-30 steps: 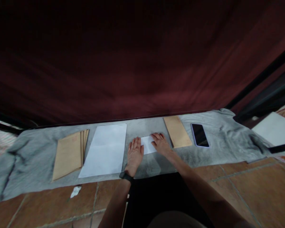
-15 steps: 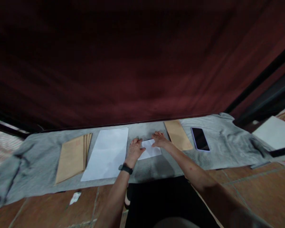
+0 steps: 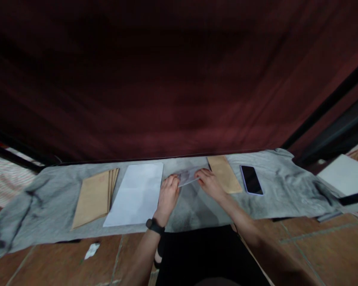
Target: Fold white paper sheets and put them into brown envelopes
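A small folded sheet of white paper [image 3: 187,176] is between my hands, its near edge raised off the grey cloth. My left hand [image 3: 169,191] pinches its left end, fingers curled, a dark watch on the wrist. My right hand [image 3: 208,182] has its fingers bent around the right end. To the left lie flat white sheets [image 3: 135,194]. Just right of my right hand is a brown envelope [image 3: 225,174], lying flat and partly behind that hand.
A grey cloth [image 3: 280,190] covers the low surface. Several brown envelopes [image 3: 92,194] lie fanned at the left. A phone [image 3: 251,180] with a dark screen rests at the right. Behind hangs a dark red curtain [image 3: 167,99]. A white scrap [image 3: 92,250] is on the tiled floor.
My hands went from lying flat on the folded paper to gripping its ends. The paper has tilted up from the cloth. The view has shifted slightly.
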The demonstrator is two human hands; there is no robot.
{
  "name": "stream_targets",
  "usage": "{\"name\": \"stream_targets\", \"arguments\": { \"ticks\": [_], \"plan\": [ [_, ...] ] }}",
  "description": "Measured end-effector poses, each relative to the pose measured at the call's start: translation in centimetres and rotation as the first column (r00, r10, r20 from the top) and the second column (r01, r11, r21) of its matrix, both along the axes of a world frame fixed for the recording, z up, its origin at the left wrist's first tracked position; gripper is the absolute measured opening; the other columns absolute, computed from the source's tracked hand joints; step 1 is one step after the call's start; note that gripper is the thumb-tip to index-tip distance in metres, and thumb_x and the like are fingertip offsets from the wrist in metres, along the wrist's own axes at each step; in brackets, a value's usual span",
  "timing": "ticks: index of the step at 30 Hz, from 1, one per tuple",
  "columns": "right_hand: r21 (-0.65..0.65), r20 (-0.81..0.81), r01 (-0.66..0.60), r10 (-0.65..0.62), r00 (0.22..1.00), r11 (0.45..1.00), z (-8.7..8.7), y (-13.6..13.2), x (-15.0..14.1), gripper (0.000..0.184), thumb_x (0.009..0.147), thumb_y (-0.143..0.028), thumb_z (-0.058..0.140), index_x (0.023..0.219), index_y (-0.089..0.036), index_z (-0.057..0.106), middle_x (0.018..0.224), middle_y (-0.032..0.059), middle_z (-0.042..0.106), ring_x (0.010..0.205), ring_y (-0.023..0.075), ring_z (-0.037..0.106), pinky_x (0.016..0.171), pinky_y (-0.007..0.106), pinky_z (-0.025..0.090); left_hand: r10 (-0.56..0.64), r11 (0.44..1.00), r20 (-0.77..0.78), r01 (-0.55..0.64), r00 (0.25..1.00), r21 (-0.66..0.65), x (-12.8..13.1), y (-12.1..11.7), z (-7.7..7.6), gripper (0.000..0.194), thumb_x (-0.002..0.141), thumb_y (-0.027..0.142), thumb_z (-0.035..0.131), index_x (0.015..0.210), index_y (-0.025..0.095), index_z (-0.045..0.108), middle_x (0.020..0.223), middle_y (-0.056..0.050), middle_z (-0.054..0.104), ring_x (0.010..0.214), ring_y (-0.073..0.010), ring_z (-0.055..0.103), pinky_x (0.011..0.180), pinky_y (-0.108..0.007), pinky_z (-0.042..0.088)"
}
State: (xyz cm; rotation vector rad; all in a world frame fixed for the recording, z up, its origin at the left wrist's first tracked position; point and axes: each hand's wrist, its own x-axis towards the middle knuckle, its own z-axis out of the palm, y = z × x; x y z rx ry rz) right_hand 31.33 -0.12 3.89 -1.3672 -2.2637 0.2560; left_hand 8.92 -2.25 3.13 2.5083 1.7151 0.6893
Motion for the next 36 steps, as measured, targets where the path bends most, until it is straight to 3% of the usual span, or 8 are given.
{"name": "stream_targets", "arguments": {
  "ticks": [6, 8, 12, 16, 19, 22, 27, 36],
  "plan": [
    [-0.007, 0.068, -0.089, 0.089, 0.994, 0.996, -6.1, -5.7, 1.0, 0.036, 0.086, -0.003, 0.046, 0.107, -0.026, 0.065, 0.115, 0.0024, 0.071, 0.112, 0.02, 0.064, 0.118, 0.042, 0.036, -0.108, 0.987, -0.101, 0.094, 0.989, -0.132, 0.5, -5.2, -4.7, 0.046, 0.088, 0.003, 0.04, 0.128, 0.021, 0.057, 0.135, -0.008, 0.061, 0.13, -0.0228, 0.053, 0.113, -0.041, 0.041],
    [-0.038, 0.075, -0.074, 0.076, 0.994, 0.997, -7.3, -7.3, 1.3, 0.04, 0.083, -0.001, 0.048, 0.11, -0.024, 0.066, 0.118, 0.0035, 0.072, 0.114, 0.0202, 0.064, 0.119, 0.042, 0.036, -0.115, 0.979, -0.086, 0.099, 0.99, -0.178, 0.4, -6.4, -5.8, 0.049, 0.087, 0.003, 0.041, 0.13, 0.02, 0.056, 0.138, -0.008, 0.061, 0.132, -0.0218, 0.052, 0.115, -0.039, 0.041],
    [-0.067, 0.036, -0.063, 0.066, 0.997, 0.996, -7.4, -9.1, 1.1, 0.042, 0.084, -0.007, 0.051, 0.118, -0.024, 0.067, 0.131, 0.0036, 0.068, 0.126, 0.0209, 0.059, 0.12, 0.043, 0.036, -0.128, 0.963, -0.041, 0.114, 0.991, -0.244, 0.3, -7.5, -5.7, 0.054, 0.082, 0.006, 0.047, 0.133, 0.02, 0.056, 0.147, -0.007, 0.055, 0.138, -0.0211, 0.048, 0.121, -0.04, 0.035],
    [-0.047, -0.007, -0.088, 0.088, 0.996, 0.995, -7.3, -8.7, -0.8, 0.045, 0.097, -0.018, 0.042, 0.14, -0.021, 0.056, 0.145, 0.007, 0.058, 0.135, 0.0204, 0.052, 0.119, 0.045, 0.036, -0.172, 0.952, -0.029, 0.158, 0.985, -0.262, 1.3, -7.1, -5.2, 0.06, 0.086, 0.014, 0.046, 0.146, 0.02, 0.045, 0.158, -0.007, 0.044, 0.147, -0.0196, 0.037, 0.125, -0.043, 0.027],
    [-0.023, 0.065, -0.042, 0.043, 0.997, 0.999, -8.1, -8.0, -2.7, 0.048, 0.103, -0.022, 0.035, 0.15, -0.017, 0.045, 0.152, 0.0104, 0.049, 0.141, 0.0212, 0.045, 0.119, 0.046, 0.037, -0.106, 0.968, -0.079, 0.085, 0.991, -0.234, 2.5, -6.4, -6.0, 0.06, 0.094, 0.019, 0.037, 0.153, 0.012, 0.033, 0.161, -0.013, 0.037, 0.15, -0.0215, 0.03, 0.124, -0.046, 0.028],
    [0.008, 0.163, 0.024, -0.025, 0.986, 1.0, -9.3, -7.7, -3.4, 0.048, 0.104, -0.025, 0.037, 0.151, -0.016, 0.044, 0.155, 0.011, 0.045, 0.144, 0.0234, 0.041, 0.12, 0.048, 0.033, -0.048, 0.979, -0.147, 0.017, 0.988, -0.205, 3.2, -6.0, -7.3, 0.057, 0.098, 0.025, 0.032, 0.153, 0.008, 0.034, 0.161, -0.015, 0.036, 0.152, -0.0236, 0.027, 0.124, -0.047, 0.027],
    [0.103, 0.211, 0.074, -0.095, 0.973, 0.992, -10.6, -8.0, -2.4, 0.051, 0.104, -0.031, 0.039, 0.153, -0.016, 0.041, 0.158, 0.0111, 0.041, 0.145, 0.0255, 0.039, 0.12, 0.049, 0.03, 0.047, 0.991, -0.201, -0.072, 0.978, -0.117, 2.6, -6.2, -8.6, 0.057, 0.1, 0.029, 0.032, 0.154, 0.01, 0.033, 0.16, -0.014, 0.037, 0.151, -0.024, 0.027, 0.123, -0.047, 0.027],
    [0.159, 0.211, 0.151, -0.183, 0.96, 0.976, -11.8, -8.2, 0.1, 0.056, 0.105, -0.035, 0.037, 0.157, -0.013, 0.031, 0.155, 0.0134, 0.044, 0.142, 0.0287, 0.043, 0.117, 0.05, 0.032, 0.14, 0.985, -0.207, -0.158, 0.968, -0.07, 0.9, -7.1, -8.9, 0.06, 0.101, 0.033, 0.033, 0.156, 0.009, 0.03, 0.16, -0.015, 0.037, 0.151, -0.024, 0.029, 0.124, -0.045, 0.026]
  ]
}}
